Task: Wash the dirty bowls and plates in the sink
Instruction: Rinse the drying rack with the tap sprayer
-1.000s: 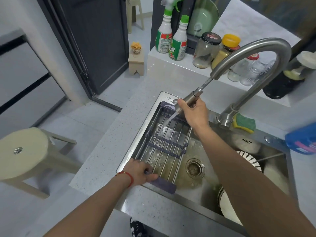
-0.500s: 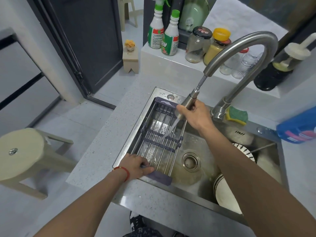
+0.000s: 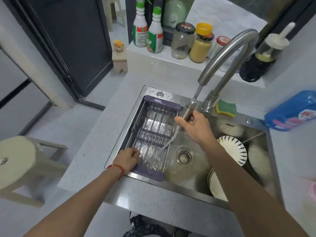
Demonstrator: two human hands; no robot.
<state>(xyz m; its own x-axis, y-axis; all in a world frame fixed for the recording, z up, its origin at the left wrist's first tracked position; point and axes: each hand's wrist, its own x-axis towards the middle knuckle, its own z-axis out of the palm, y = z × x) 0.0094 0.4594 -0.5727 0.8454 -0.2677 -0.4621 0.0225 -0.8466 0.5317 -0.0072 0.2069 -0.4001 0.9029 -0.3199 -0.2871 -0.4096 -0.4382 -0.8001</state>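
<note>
A steel sink (image 3: pixel 193 192) holds a striped plate (image 3: pixel 232 149), pale stacked bowls (image 3: pixel 216 185) at the near right and more white dishes (image 3: pixel 256 158) at the far right. A purple-ended wire rack (image 3: pixel 153 130) spans the sink's left half. My left hand (image 3: pixel 128 159) grips the rack's near end. My right hand (image 3: pixel 196 125) holds the pull-out spray head (image 3: pixel 187 111) of the faucet (image 3: pixel 229 53). Water streams from it onto the rack's near right part.
A green-yellow sponge (image 3: pixel 225 107) lies by the faucet base. Cleaner bottles (image 3: pixel 148 35) and jars (image 3: pixel 193 41) line the ledge behind. A blue detergent pack (image 3: pixel 294 111) sits on the right counter. A cream stool (image 3: pixel 17 161) stands on the floor at left.
My right hand has drawn the spray head toward the middle of the sink, and the stream now lands nearer on the rack. My left hand keeps its hold on the rack's near end.
</note>
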